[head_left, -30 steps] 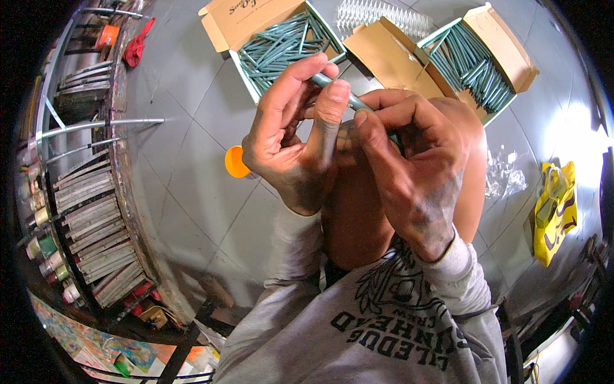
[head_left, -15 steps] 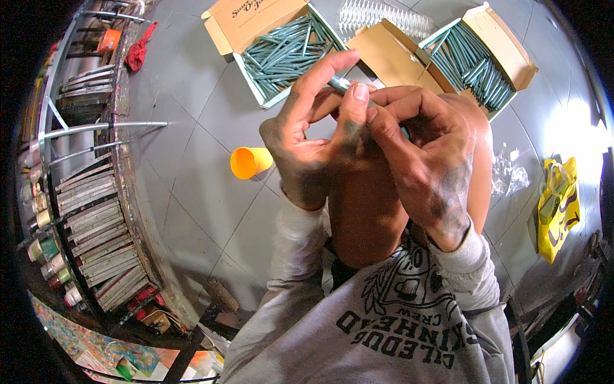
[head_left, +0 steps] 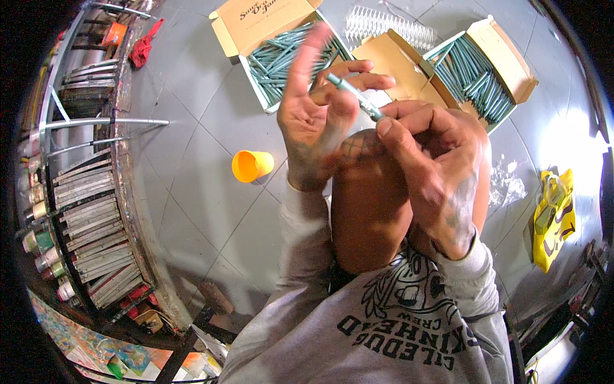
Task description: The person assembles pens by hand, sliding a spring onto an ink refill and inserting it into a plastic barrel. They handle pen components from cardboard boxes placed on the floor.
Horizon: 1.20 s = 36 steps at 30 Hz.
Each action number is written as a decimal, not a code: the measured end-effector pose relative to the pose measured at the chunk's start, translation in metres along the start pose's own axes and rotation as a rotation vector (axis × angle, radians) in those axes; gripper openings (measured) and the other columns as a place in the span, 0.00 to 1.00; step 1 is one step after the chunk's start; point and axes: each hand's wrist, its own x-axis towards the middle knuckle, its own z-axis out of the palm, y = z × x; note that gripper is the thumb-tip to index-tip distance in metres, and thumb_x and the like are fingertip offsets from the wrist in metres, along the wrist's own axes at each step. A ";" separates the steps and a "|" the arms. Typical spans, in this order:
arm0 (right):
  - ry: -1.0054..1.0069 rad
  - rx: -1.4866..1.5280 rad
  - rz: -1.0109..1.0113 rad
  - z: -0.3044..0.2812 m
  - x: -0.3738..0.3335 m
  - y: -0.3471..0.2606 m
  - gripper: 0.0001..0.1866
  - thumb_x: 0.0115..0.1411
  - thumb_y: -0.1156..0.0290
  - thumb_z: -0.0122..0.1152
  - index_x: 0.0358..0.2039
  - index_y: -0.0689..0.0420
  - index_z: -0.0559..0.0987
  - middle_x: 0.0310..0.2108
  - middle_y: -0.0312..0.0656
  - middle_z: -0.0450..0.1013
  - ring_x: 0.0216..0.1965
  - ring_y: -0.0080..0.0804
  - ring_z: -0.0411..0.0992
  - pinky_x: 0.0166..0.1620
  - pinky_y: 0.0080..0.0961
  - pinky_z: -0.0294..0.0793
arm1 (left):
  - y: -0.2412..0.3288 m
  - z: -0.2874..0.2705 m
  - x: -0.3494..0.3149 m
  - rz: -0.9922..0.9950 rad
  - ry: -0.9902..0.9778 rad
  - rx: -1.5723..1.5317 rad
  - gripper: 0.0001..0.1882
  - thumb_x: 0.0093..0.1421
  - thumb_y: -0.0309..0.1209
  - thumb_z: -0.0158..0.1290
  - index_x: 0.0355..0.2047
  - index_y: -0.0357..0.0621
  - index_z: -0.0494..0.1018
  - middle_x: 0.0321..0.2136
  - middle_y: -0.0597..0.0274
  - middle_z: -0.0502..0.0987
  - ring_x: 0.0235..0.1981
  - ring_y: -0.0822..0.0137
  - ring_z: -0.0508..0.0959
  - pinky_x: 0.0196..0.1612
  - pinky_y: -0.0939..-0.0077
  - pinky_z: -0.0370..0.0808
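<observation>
My right hand (head_left: 438,157) pinches the lower end of a slim teal pen (head_left: 360,98) between thumb and fingers, above my knees. The pen has a pale band along its middle and slants up to the left. Beside its upper end is my left hand (head_left: 310,125), open, with the fingers spread and the forefinger blurred by motion. Whether the left hand touches the pen I cannot tell. Beyond my hands, a cardboard box (head_left: 252,25) on the left and another box (head_left: 502,51) on the right hold many similar teal sticks.
On the grey tiled floor stand a yellow cup (head_left: 252,166), a clear plastic tray (head_left: 384,29) behind the boxes, plastic scraps (head_left: 506,182) and a yellow bag (head_left: 554,221). At the left is a rack (head_left: 105,233) with stacked frames and jars, with a red cloth (head_left: 146,43) near it.
My left hand has opened and drawn back from the pen, its forefinger swinging up. More of the pen now shows, still in my right hand. The whole view has shifted slightly.
</observation>
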 end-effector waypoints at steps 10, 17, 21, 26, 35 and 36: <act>-0.029 0.139 -0.076 -0.006 -0.007 0.001 0.09 0.60 0.76 0.67 0.25 0.65 0.77 0.34 0.44 0.78 0.33 0.22 0.73 0.37 0.17 0.70 | -0.027 -0.022 0.005 -0.172 -0.313 -0.217 0.18 0.49 0.40 0.71 0.33 0.45 0.78 0.33 0.48 0.82 0.45 0.56 0.80 0.49 0.58 0.79; -0.127 0.113 0.086 -0.012 -0.005 -0.011 0.05 0.62 0.77 0.63 0.30 0.64 0.77 0.33 0.39 0.76 0.36 0.23 0.74 0.43 0.20 0.72 | -0.015 -0.021 -0.001 -0.171 -0.308 -0.163 0.15 0.62 0.36 0.61 0.36 0.32 0.78 0.39 0.46 0.82 0.44 0.55 0.82 0.50 0.60 0.79; -0.113 -0.073 0.043 -0.014 -0.004 -0.017 0.06 0.62 0.75 0.64 0.29 0.63 0.78 0.27 0.39 0.76 0.32 0.25 0.74 0.38 0.22 0.72 | -0.011 -0.023 0.001 -0.185 -0.319 -0.080 0.14 0.64 0.36 0.59 0.37 0.33 0.78 0.38 0.49 0.82 0.43 0.60 0.82 0.50 0.64 0.79; -0.119 -0.509 -0.260 -0.024 0.002 -0.013 0.06 0.58 0.73 0.64 0.27 0.61 0.78 0.24 0.48 0.75 0.26 0.40 0.74 0.31 0.34 0.71 | -0.006 -0.018 -0.004 -0.265 -0.272 -0.092 0.13 0.65 0.34 0.58 0.38 0.34 0.78 0.39 0.50 0.82 0.44 0.62 0.81 0.51 0.65 0.79; -0.147 -0.685 -0.417 -0.031 0.011 -0.015 0.06 0.54 0.74 0.63 0.24 0.59 0.76 0.23 0.49 0.73 0.25 0.51 0.72 0.31 0.41 0.69 | -0.002 -0.010 -0.011 -0.353 -0.174 -0.158 0.14 0.67 0.35 0.56 0.41 0.33 0.76 0.39 0.48 0.82 0.44 0.62 0.81 0.51 0.65 0.78; -0.152 -0.684 -0.400 -0.032 0.011 -0.014 0.06 0.54 0.74 0.63 0.24 0.59 0.76 0.22 0.49 0.73 0.25 0.50 0.72 0.31 0.41 0.70 | -0.001 -0.010 -0.011 -0.371 -0.165 -0.147 0.15 0.67 0.36 0.56 0.42 0.33 0.76 0.40 0.48 0.82 0.44 0.62 0.81 0.51 0.65 0.78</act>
